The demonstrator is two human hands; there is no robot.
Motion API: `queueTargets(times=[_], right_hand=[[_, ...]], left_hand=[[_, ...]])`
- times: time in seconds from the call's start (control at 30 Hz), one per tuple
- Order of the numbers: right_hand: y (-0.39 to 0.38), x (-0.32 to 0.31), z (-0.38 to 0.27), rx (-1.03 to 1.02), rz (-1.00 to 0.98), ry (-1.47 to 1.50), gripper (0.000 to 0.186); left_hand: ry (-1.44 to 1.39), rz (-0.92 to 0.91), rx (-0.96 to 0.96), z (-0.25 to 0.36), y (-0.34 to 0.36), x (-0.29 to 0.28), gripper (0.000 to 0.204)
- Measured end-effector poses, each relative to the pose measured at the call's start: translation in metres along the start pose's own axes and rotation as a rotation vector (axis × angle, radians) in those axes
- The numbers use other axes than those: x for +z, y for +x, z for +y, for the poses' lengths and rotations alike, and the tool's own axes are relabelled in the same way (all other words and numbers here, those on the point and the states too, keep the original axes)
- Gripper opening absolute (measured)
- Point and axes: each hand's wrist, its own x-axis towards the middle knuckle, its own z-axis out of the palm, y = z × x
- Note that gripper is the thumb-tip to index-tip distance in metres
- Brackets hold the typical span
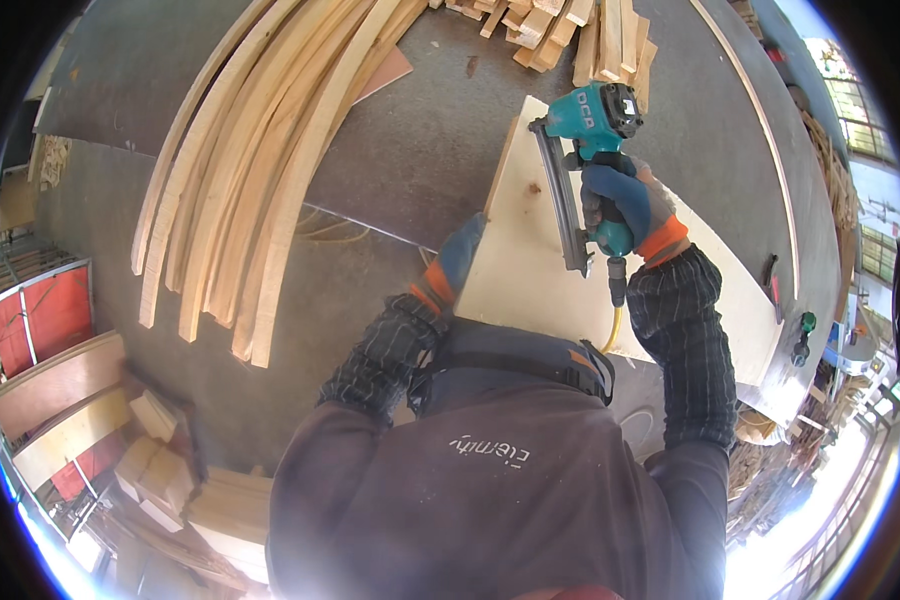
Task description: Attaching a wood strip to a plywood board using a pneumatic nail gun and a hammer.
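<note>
My right hand (pixel 632 205), in a blue and orange work glove, is wrapped round the grip of a teal air nail gun (pixel 588 118). The nail gun's long dark magazine slants down over a pale wooden panel (pixel 518 270), and a yellow air hose (pixel 613 328) runs from its grip toward my waist. At the panel's left edge, my left hand (pixel 460 262), gloved the same way, grips the board; its fingertips are partly hidden. Close against my body, the panel reaches out to the right beneath my right forearm. Whether the gun's nose touches wood, I cannot tell.
Long wooden strips (pixel 240 190) lie bundled on the dark table (pixel 400 150) to the left. Short wood pieces (pixel 550 30) are piled at the far side. A thin strip (pixel 760 120), red-handled pliers (pixel 773 285) and a green tool (pixel 802 340) lie at right.
</note>
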Motion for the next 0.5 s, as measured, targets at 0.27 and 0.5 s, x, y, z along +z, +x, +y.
queueTargets(times=[0.27,0.5], right_hand=[[-0.002,0.001,0.000,-0.031,-0.016,0.079,0.042],[0.001,0.003,-0.003,0.008,0.033,-0.044,0.033]], left_hand=[[-0.312,-0.087,-0.201,-0.008,-0.005,0.003,0.059],[-0.219,-0.064,-0.212,-0.016,-0.006,0.001,0.059]])
